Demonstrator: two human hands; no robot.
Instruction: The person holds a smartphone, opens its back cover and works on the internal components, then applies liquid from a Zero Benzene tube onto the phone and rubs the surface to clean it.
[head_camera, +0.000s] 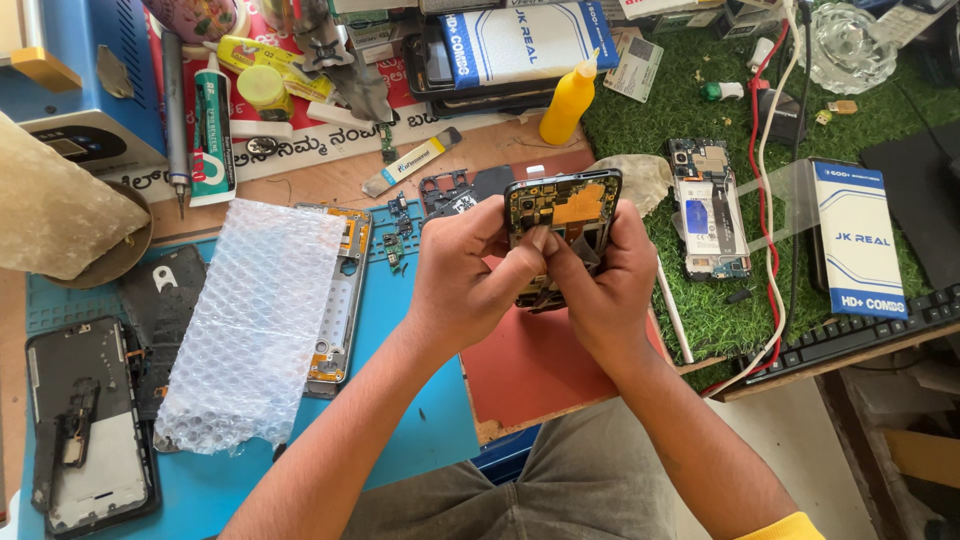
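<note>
An opened phone body (563, 203), back cover off with its circuit board and an orange patch showing, is held upright above the workbench. My left hand (463, 280) grips its left side, and its thumb presses on the inner parts near the middle. Around the right side and lower edge wraps my right hand (603, 280), whose thumb meets the left thumb on the board. The lower half of the phone is hidden behind both hands.
A bubble wrap sheet (255, 320) lies over a phone frame (340, 300) on the blue mat (420, 420). At the far left rests a broken screen (85, 430). Another opened phone (708, 208), a yellow squeeze bottle (568, 100), a boxed part (858, 238) and a keyboard (860, 335) lie to the right.
</note>
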